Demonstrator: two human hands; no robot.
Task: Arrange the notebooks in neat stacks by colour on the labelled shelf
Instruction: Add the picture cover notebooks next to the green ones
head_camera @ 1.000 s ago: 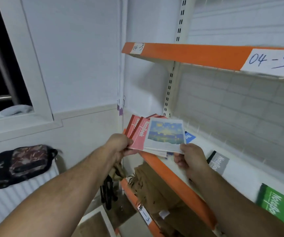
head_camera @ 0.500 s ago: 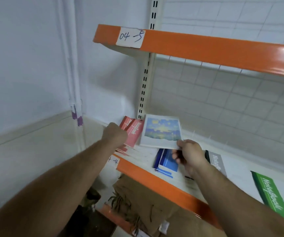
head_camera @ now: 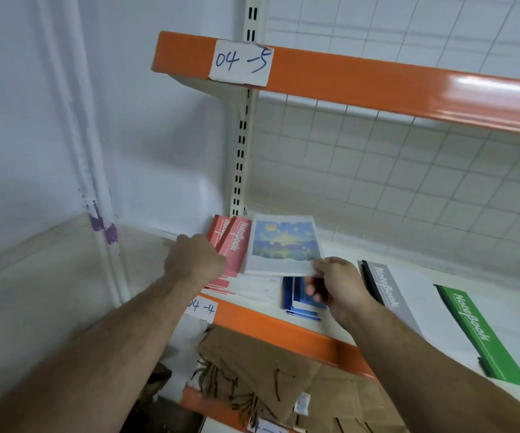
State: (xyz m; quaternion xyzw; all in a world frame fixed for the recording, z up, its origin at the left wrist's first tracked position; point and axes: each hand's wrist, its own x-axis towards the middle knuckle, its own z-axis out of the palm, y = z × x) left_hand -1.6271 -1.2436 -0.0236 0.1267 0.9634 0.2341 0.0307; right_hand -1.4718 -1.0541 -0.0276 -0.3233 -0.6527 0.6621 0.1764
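Pinching painted-cover notebook [head_camera: 285,243], right hand [head_camera: 340,285]; left hand [head_camera: 194,260] seemingly grips red notebooks [head_camera: 235,245] — blue stack [head_camera: 299,303] on shelf [head_camera: 268,320].

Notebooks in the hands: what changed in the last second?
The bundle both hands shared has split: the left hand now grips the red notebooks at the back left, the right hand pinches the picture-cover notebook above the blue notebooks. Grey notebook and green notebook stayed put.

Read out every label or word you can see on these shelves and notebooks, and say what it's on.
"04 -5": upper paper label, top shelf edge.
"04 -4": second paper label, middle shelf edge.
"NoteBook": red notebook, grey notebook, green notebook.
Bottom label: too blurred.
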